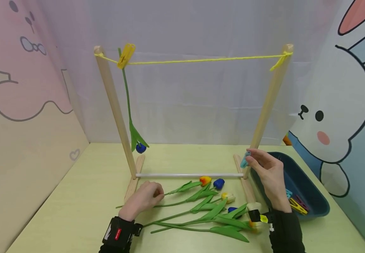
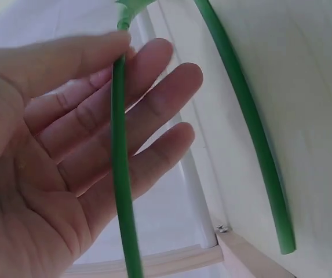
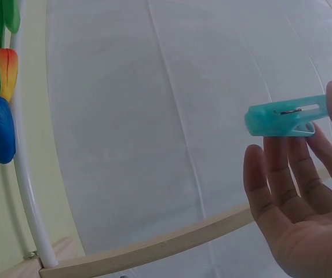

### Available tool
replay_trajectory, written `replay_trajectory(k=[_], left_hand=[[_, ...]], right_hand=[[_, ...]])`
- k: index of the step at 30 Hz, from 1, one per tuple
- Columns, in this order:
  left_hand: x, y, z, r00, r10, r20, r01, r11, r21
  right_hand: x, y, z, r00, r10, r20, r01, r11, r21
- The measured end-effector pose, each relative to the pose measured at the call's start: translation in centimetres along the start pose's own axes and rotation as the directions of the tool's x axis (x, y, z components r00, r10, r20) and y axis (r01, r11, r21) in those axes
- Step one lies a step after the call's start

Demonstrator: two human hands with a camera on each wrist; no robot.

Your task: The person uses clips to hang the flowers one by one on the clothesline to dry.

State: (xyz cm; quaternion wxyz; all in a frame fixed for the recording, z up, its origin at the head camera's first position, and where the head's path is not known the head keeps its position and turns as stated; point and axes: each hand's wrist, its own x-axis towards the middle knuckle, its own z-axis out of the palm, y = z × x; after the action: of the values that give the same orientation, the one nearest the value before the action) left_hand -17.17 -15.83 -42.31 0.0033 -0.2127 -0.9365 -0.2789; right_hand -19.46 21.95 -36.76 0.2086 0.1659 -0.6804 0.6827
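My left hand pinches the green stem of an artificial tulip between thumb and forefinger, the other fingers spread behind it. That tulip's red-orange bloom points right, just in front of the white crossbar. Beside the right post, my right hand holds up a light-blue clothespin by its handle end, between thumb and fingers. Near the left end of the yellow string, a yellow clothespin clips a blue tulip that hangs bloom down.
Several more tulips lie across the table below the wooden frame, blooms to the right. A dark bin with several clothespins stands right of the frame. The wooden posts rise on both sides, joined by the string.
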Motion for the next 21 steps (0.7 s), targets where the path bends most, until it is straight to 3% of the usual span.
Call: replay_trajectory(k=[11,21], left_hand=[[-0.11,0.56,-0.25,0.991,0.037,-0.125,-0.026,0.996,0.084],[0.15,0.90,-0.55,0.977,-0.030,-0.213,0.040,0.998,0.046]], right_hand=[[0.01,-0.03,0.01,1.000,-0.009,-0.010,0.009,1.000,0.020],[0.07,0.08,-0.14,1.000,-0.020,-0.010,0.020,0.999,0.029]])
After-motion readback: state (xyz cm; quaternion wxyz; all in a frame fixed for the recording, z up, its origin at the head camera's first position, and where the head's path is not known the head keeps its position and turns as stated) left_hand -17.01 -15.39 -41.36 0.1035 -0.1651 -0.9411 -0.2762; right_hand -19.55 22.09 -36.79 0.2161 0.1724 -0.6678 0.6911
